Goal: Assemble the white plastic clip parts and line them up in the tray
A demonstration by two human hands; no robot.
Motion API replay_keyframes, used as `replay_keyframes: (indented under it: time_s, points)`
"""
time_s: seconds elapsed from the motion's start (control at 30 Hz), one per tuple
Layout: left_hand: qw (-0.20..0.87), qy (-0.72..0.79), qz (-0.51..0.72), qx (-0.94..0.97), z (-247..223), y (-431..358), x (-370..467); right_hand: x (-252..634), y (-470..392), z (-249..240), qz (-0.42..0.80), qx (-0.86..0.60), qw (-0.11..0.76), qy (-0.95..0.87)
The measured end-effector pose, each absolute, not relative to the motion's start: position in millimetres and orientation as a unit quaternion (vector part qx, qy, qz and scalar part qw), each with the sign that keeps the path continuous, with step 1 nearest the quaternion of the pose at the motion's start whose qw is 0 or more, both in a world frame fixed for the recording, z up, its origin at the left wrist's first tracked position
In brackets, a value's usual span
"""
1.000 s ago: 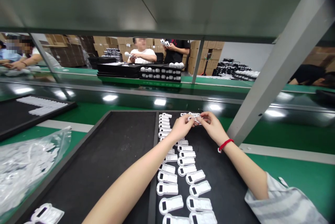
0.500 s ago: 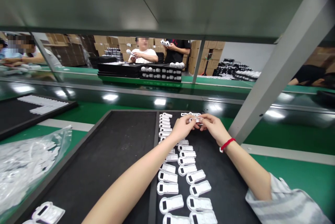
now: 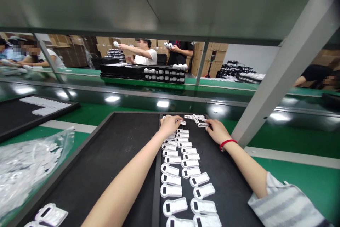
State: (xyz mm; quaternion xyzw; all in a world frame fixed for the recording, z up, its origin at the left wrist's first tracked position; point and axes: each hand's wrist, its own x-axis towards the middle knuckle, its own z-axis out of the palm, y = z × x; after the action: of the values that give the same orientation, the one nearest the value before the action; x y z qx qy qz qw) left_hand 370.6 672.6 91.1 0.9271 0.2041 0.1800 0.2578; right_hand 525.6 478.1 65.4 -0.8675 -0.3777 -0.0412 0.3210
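Left hand (image 3: pixel 170 123) lay flat, fingers on a white piece (image 3: pixel 181 122) at the top of the left row. Right hand (image 3: pixel 216 131) touched a loose piece (image 3: pixel 203 125) at its 11 o'clock, long axis 3-to-9; grip unclear. Both on the black tray (image 3: pixel 111 156).

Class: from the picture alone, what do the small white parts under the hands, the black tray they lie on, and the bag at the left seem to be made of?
White parts: likely moulded plastic, smooth, slightly glossy, identical shapes with dark windows. Black tray: matte, no shine on the bed, perhaps foam or felt lined; raised hard rim. Bag: thin clear plastic film, crinkled with glints.
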Motion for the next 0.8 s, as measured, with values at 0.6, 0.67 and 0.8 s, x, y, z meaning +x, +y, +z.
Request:
replay_keyframes:
  time_s: [0.6,0.67,0.8]
  points:
    - [0.129,0.107,0.169,0.971,99,659,366,488,466,120,0.062,-0.821,0.207,-0.528]
    - [0.119,0.056,0.17,0.977,104,651,366,473,461,140,0.051,-0.819,0.202,-0.534]
    - [0.1,-0.037,0.139,0.985,106,631,368,402,434,171,0.095,-0.745,0.172,-0.637]
